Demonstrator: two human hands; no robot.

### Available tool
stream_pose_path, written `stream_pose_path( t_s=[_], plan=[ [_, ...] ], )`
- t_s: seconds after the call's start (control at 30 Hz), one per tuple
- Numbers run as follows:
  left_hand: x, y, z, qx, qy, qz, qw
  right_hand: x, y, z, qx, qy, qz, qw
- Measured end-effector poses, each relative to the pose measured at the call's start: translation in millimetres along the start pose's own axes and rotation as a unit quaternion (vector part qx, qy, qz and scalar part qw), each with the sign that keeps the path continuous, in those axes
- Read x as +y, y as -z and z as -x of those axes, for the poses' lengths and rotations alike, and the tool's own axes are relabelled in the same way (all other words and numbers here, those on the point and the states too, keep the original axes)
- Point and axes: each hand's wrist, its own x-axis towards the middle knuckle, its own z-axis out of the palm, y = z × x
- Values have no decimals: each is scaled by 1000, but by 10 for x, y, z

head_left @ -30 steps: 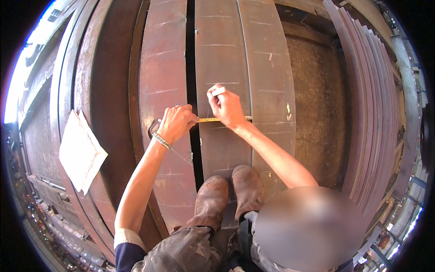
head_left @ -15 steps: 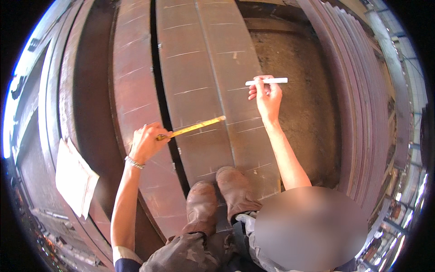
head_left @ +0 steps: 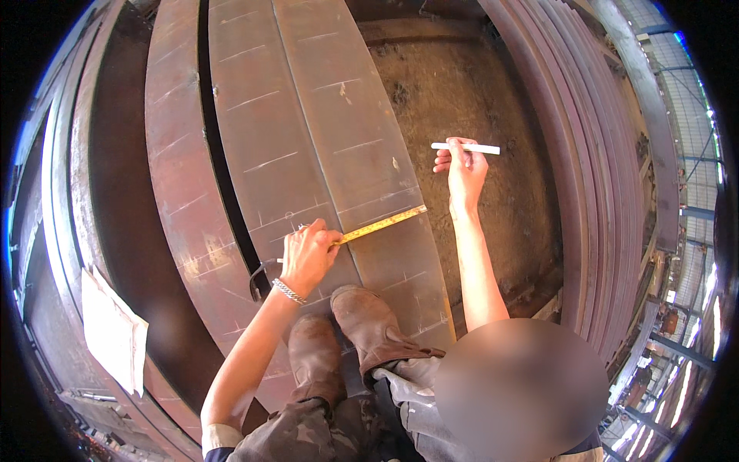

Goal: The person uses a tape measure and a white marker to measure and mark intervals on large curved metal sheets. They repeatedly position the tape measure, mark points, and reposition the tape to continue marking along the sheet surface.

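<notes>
Your right hand [head_left: 464, 171] has lifted farther off the plate [head_left: 323, 154], fingers pinching the chalk [head_left: 465, 147]; your left hand [head_left: 309, 258] still grips the tape [head_left: 381, 224].

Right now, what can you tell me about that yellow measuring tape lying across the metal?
The yellow measuring tape is a thin, narrow strip with fine dark markings, pulled out straight. It lies flat across a rusty brown steel plate, slanting up toward the right. The left hand grips its near end; its far end reaches the plate's right edge. The right hand is apart from it.
</notes>
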Motion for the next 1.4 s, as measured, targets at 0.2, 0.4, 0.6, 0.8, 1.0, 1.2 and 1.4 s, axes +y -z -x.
stream_pose_path(
  t_s=[0.2, 0.4, 0.6, 0.8, 1.0, 1.2, 1.4],
  plan=[
    [58, -91, -52, -11, 3, -11, 1000, 77, -39, 5, -16, -4, -9, 1000],
    [40, -63, -80, -15, 16, -4, 1000, 112, -47, -7, -22, -7, -13, 1000],
    [24, -72, -66, 0, 16, 5, 1000, 103, -49, 11, -26, -9, -11, 1000],
    [21, -62, -71, -4, 18, 2, 1000, 87, -56, 47, -39, -17, -6, 999],
    [12, -43, -80, -5, 9, -5, 1000, 95, -10, 134, -338, -109, 76, 932],
    [-5, -61, -114, -4, 4, -9, 1000, 273, -48, 217, -490, -126, 243, 828],
    [-25, -76, -106, 1, 0, -13, 1000, 409, -91, 208, -487, -93, 274, 824]
  ],
)
